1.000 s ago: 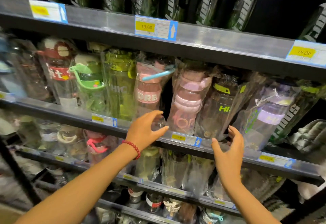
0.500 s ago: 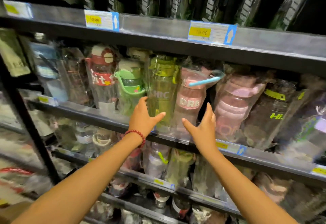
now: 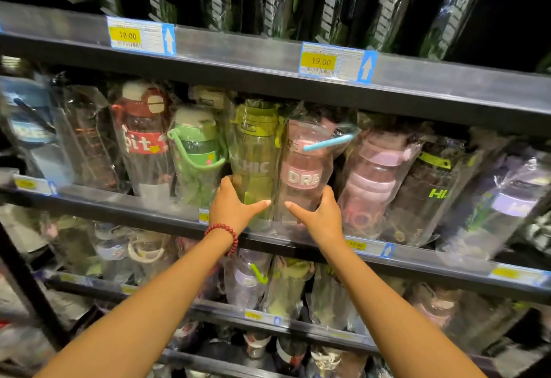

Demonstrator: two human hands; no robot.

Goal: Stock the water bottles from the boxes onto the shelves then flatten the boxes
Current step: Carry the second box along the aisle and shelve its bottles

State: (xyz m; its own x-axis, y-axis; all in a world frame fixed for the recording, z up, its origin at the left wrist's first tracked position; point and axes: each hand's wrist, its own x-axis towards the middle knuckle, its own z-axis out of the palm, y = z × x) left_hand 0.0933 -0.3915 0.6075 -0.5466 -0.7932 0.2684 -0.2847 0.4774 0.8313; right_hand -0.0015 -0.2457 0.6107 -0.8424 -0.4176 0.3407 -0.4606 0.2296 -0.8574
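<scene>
Since the earlier frame we've brought both hands in closer together at the middle shelf (image 3: 125,201). Our left hand (image 3: 231,209), red bead bracelet (image 3: 226,234) on its wrist, wraps fingers and thumb around the yellow-green clear plastic-wrapped "CHIC" bottle (image 3: 256,157). Our right hand (image 3: 322,216) grips the pink clear wrapped bottle (image 3: 304,169) just beside it. Both bottles stand upright on that shelf, touching.

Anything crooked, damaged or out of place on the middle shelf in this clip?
Yes. The bottles right of the hands lean: the pink stacked bottle, the dark bottle with green lettering and the purple-capped bottle tilt right, not upright. The left hand holds the green bottle; the right hand holds the pink bottle. No damage or spill shows.
</scene>
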